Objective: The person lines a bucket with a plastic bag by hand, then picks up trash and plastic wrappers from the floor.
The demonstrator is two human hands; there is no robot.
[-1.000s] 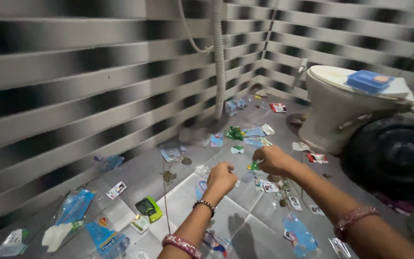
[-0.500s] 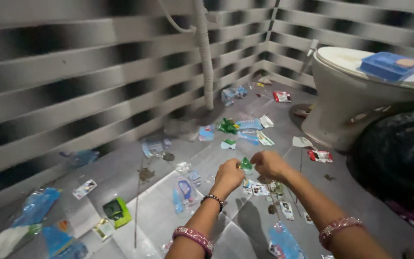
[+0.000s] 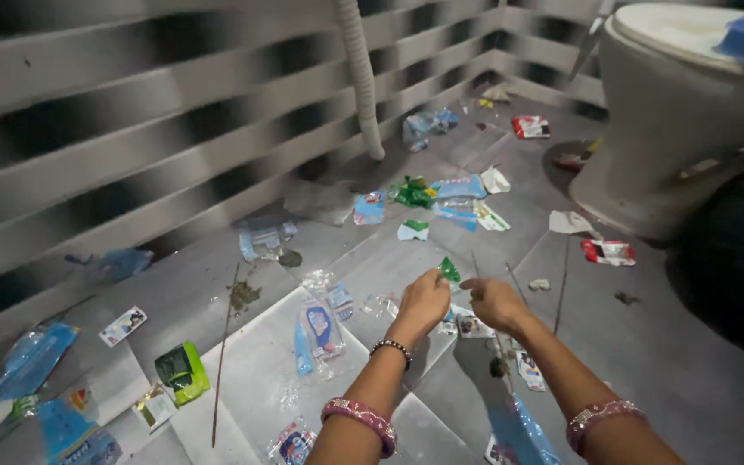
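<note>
Near the middle of the frame, a little below centre, the left hand [image 3: 424, 301] pinches a small green wrapper scrap [image 3: 449, 270] between thumb and fingertips, holding it just above the grey tiled floor [image 3: 647, 344]. The right hand [image 3: 494, 301] sits just beside it, its forefinger stretched toward the scrap; the other fingers are curled in, and I cannot tell whether they hold anything. Both wrists wear pink bangles (the left also a dark beaded band).

Directly under the hands lie small printed sachets [image 3: 467, 325], and to their left a clear packet with a blue label [image 3: 319, 331] rests flat on the tiles. Further up, around the centre of the frame, a cluster of green and blue wrappers [image 3: 441, 194] is spread near the foot of a white corrugated pipe [image 3: 360, 77] that runs up the striped tiled wall [image 3: 131, 129]. A red and white sachet [image 3: 608, 251] lies at right of centre, near the base of the pale toilet [image 3: 682, 129] in the upper right corner. In the lower left a green and black pouch [image 3: 182, 372] and several blue packets [image 3: 32, 357] are scattered along the wall. A thin stick [image 3: 224, 353] lies on the floor left of the arms.
</note>
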